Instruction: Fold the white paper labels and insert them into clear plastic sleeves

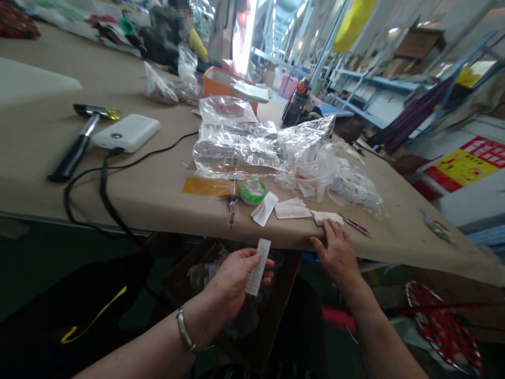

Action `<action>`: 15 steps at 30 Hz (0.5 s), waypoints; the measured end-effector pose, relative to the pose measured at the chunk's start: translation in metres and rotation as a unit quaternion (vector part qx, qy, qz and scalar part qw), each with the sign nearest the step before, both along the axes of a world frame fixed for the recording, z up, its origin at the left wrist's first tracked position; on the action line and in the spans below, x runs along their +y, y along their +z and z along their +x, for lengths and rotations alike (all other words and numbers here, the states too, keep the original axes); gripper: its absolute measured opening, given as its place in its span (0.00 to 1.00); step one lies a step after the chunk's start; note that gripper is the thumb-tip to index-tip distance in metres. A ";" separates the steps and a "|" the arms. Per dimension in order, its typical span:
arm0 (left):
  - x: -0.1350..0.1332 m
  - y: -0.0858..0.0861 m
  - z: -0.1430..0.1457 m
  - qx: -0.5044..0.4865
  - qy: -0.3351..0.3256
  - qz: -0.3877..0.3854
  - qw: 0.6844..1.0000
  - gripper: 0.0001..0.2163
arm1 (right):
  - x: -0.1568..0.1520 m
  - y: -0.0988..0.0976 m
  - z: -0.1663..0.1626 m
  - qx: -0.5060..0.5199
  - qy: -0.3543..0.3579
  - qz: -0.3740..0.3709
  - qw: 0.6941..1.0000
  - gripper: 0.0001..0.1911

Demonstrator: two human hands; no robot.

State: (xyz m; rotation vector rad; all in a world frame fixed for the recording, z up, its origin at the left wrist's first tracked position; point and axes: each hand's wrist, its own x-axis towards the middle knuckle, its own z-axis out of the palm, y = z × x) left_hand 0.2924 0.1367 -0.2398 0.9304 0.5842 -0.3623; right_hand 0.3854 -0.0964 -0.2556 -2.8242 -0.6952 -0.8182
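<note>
My left hand [240, 276] pinches a white printed label [258, 267] between thumb and fingers, in front of the table edge. My right hand [337, 252] rests on the table with its thumb spread apart, fingertips touching a small stack of labels [327, 216]. Beside it lie a second label stack [292, 209] and a third one [264, 209], set at an angle. A green round tin [253, 191] sits behind them, next to a pen-like tool with a dark collar [232, 205]. Pink-handled tweezers [357, 226] lie right of my right hand.
Clear plastic bags [240, 145] cover the table's middle. To the left are a hammer [81, 142] and a white power bank [128, 131] with a black cable. A dark bottle [295, 102] and an orange box [223, 84] stand behind. Below the edge is an open box [177, 273] of scraps.
</note>
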 end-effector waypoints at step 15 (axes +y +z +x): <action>-0.003 -0.004 -0.004 0.000 0.002 -0.020 1.000 0.04 | 0.038 0.003 -0.040 0.027 0.180 0.276 0.944 0.08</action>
